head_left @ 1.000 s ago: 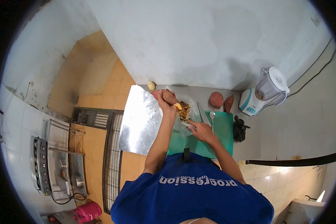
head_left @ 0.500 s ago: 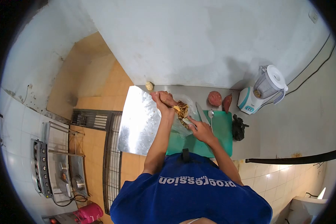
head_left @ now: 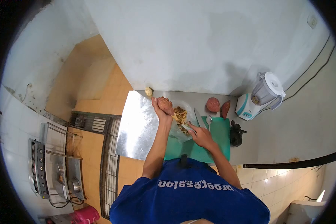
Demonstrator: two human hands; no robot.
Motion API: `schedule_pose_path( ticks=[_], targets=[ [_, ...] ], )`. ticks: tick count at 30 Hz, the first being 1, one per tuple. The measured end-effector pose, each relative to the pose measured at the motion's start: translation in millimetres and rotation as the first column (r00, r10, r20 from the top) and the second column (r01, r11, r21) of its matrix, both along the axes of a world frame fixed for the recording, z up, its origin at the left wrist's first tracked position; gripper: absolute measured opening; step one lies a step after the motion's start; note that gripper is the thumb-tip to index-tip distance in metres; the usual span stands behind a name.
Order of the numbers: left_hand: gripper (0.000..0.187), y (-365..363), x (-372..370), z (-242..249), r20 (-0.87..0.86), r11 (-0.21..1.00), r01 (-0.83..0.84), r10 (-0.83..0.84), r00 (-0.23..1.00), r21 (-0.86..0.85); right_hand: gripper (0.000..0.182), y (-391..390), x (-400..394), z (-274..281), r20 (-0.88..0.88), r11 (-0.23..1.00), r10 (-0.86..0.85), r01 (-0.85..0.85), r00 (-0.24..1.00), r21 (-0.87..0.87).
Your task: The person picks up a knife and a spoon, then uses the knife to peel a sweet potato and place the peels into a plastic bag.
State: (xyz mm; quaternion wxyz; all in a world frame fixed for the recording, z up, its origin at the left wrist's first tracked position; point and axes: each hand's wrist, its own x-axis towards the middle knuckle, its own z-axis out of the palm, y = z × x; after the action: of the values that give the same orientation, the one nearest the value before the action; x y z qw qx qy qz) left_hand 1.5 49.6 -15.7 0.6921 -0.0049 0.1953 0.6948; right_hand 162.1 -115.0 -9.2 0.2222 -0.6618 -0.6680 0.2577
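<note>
My left hand [head_left: 159, 109] is wrapped round a reddish-skinned sweet potato [head_left: 166, 105], with a yellow peeled patch at its lower end. Below and beside it lies a clear plastic bag [head_left: 188, 107] full of brown and yellow peelings [head_left: 180, 115]. In my right hand [head_left: 202, 136] is a pale-handled peeler [head_left: 187, 126], partly hidden by the fingers, held over the peelings and apart from the sweet potato. The bag rests partly on a green cutting board [head_left: 218, 143]. A knife [head_left: 199, 118] and a spoon [head_left: 209, 121] lie just beyond my right hand.
Two more sweet potatoes, a round one [head_left: 212, 105] and a slim one [head_left: 225, 109], sit near the wall. A black plastic bag [head_left: 236, 133] and a blender [head_left: 263, 93] stand to the right. A pale, roundish piece [head_left: 148, 91] lies at the metal table's [head_left: 138, 127] back edge.
The sweet potato has been turned in my left hand, its end now tilted more toward me. The whole view has shifted slightly. My right hand still holds the peeler over the bag.
</note>
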Motion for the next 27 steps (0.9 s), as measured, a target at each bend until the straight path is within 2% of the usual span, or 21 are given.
schedule_pose_path(
  ticks=[1, 2, 3, 4, 5, 6, 11, 13, 14, 16, 19, 22, 24, 26, 27],
  targets=[
    [0.034, -5.1, 2.7, 0.3, -0.021, 0.999, -0.015, 0.014, 1.0, -0.029, 0.045, 0.1, -3.8, 11.8, -0.049, 0.997, -0.023, 0.026, 0.999, 0.069],
    [0.037, -6.9, 8.5, -3.1, -0.058, 1.0, 0.015, -0.016, 0.998, -0.027, 0.045, 4.5, -7.1, 23.0, -0.046, 0.998, -0.024, 0.027, 0.999, 0.062],
    [0.037, -8.4, 13.4, -9.4, -0.057, 0.999, 0.015, -0.017, 0.998, -0.032, 0.045, 13.5, -12.6, 41.6, -0.064, 0.999, -0.044, 0.043, 0.997, -0.016],
    [0.038, -9.5, 17.2, -13.4, -0.073, 0.995, 0.09, -0.092, 0.993, -0.03, 0.046, 18.2, -15.5, 50.4, -0.081, 0.994, -0.065, 0.058, 0.995, -0.092],
    [0.04, -8.9, 19.0, -16.4, -0.089, 0.986, 0.164, -0.166, 0.982, -0.027, 0.046, 17.6, -15.9, 48.3, -0.082, 0.994, -0.065, 0.057, 0.995, -0.092],
    [0.042, -7.4, 18.7, -15.8, -0.076, 0.985, 0.167, -0.169, 0.983, -0.038, 0.045, 16.9, -16.6, 43.7, -0.066, 0.996, -0.054, 0.049, 0.996, -0.081],
    [0.04, 2.2, 2.9, -3.9, -0.029, 0.995, 0.101, -0.101, 0.994, 0.011, 0.045, -6.7, -6.1, -0.2, 0.064, 0.995, 0.051, -0.045, 0.997, -0.094],
    [0.04, 2.2, 6.0, -4.1, 0.002, 0.997, 0.076, -0.076, 0.997, 0.007, 0.046, -7.9, -4.0, -2.4, 0.039, 0.999, 0.011, -0.012, 0.999, 0.036],
    [0.039, 0.0, 8.5, -5.3, 0.019, 0.995, 0.094, -0.094, 0.995, -0.016, 0.046, -4.6, -0.4, -3.5, 0.04, 0.999, 0.007, -0.008, 0.999, 0.032],
    [0.038, -9.5, 10.8, -14.0, 0.03, 0.992, 0.114, -0.113, 0.993, -0.056, 0.045, 6.6, -8.5, 33.1, -0.085, 0.994, -0.094, 0.089, 0.992, -0.058],
    [0.037, -6.7, 17.2, -17.9, -0.028, 0.989, 0.147, -0.147, 0.989, -0.007, 0.046, 19.4, -12.9, 41.8, -0.072, 0.994, -0.068, 0.062, 0.995, -0.085],
    [0.036, 1.6, 12.2, -6.2, 0.002, 0.989, 0.151, -0.151, 0.989, -0.002, 0.046, 6.8, -7.9, 15.2, -0.011, 0.987, -0.014, 0.012, 1.0, -0.16],
    [0.038, 1.0, 3.5, 12.0, 0.155, 0.994, 0.077, -0.064, 0.986, -0.083, 0.046, -1.2, -3.0, 4.6, -0.01, 0.987, -0.011, 0.009, 1.0, -0.163],
    [0.038, 3.8, 5.0, 8.3, 0.089, 0.997, 0.049, -0.043, 0.995, -0.063, 0.046, -1.3, 2.6, 0.0, -0.004, 0.984, -0.013, 0.013, 1.0, -0.176],
    [0.038, 4.6, 6.1, 2.3, 0.021, 0.999, 0.027, -0.026, 0.999, -0.041, 0.046, 4.8, 3.8, 10.4, -0.083, 0.991, -0.053, 0.042, 0.995, -0.127]
  ],
)
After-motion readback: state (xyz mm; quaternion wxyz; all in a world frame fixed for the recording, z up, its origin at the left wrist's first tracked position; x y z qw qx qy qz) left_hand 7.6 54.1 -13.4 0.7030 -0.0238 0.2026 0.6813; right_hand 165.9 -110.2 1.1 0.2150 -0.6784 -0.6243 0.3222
